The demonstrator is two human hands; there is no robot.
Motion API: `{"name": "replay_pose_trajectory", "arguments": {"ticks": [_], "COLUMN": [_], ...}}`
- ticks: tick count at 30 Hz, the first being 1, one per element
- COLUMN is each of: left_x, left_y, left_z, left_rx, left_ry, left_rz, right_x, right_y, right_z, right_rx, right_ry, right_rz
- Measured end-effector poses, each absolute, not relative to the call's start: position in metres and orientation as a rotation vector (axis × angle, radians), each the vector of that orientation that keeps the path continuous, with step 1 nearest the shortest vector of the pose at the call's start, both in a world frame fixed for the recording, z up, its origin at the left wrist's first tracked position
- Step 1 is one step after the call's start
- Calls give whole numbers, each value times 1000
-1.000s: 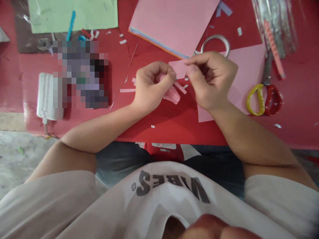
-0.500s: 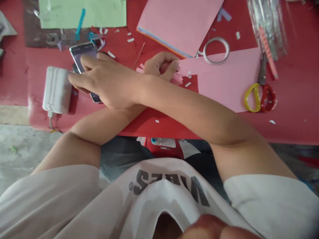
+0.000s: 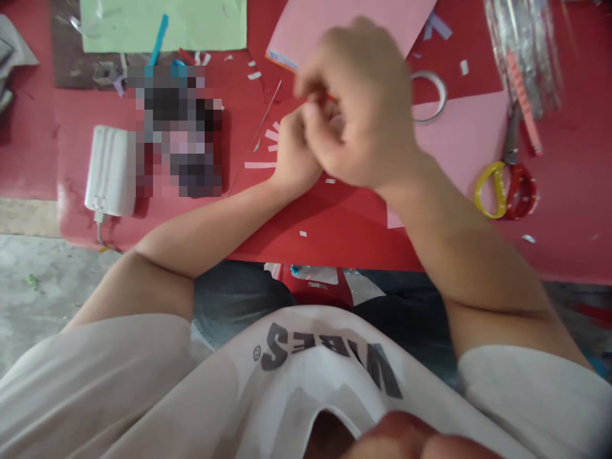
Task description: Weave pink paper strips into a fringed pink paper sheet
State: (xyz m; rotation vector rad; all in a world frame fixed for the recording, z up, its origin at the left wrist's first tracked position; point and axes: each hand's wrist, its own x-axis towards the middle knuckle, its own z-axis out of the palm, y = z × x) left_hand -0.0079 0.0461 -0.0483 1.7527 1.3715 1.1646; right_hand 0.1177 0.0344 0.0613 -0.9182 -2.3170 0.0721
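Note:
My left hand (image 3: 296, 150) rests over the red table with its fingers curled closed. In the earlier frame it pinches a fringed pink paper strip; a little pink shows between the hands now, and the rest is hidden. My right hand (image 3: 366, 105), slightly blurred, arches over the left fingers with its own fingers curled in and its thumb against the left hand. What it grips, if anything, is hidden. Narrow pink paper strips (image 3: 261, 166) show just left of my left hand. Beyond my right hand lies a roll of white tape (image 3: 433, 95) by a pink sheet (image 3: 471, 127).
Scissors with yellow and red handles (image 3: 507, 190) and a pink pen-like stick (image 3: 524, 105) lie right, near silvery plastic (image 3: 519, 44). A white power bank (image 3: 111, 171) sits left beside a pixelated dark area. Stacked coloured paper (image 3: 306, 29) and a green sheet (image 3: 165, 25) lie at the back.
My right hand has swung from above the phone on the left across to the right, and now meets my left hand. My left hand has stayed in nearly the same place.

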Motion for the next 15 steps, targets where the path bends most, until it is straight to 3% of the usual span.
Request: {"name": "replay_pose_trajectory", "arguments": {"ticks": [8, 11, 15], "left_x": [-3, -5, -6], "left_y": [34, 32, 33], "left_z": [-47, -45, -42], "left_rx": [1489, 1489, 1520], "left_ry": [977, 1001, 1018], "left_rz": [1471, 1481, 1473], "right_x": [182, 178, 173], "right_y": [39, 35, 31], "right_z": [-1, -6, -4], "right_rx": [-1060, -1048, -1075], "right_ry": [-1908, -1893, -1910], "right_rz": [489, 656, 645]}}
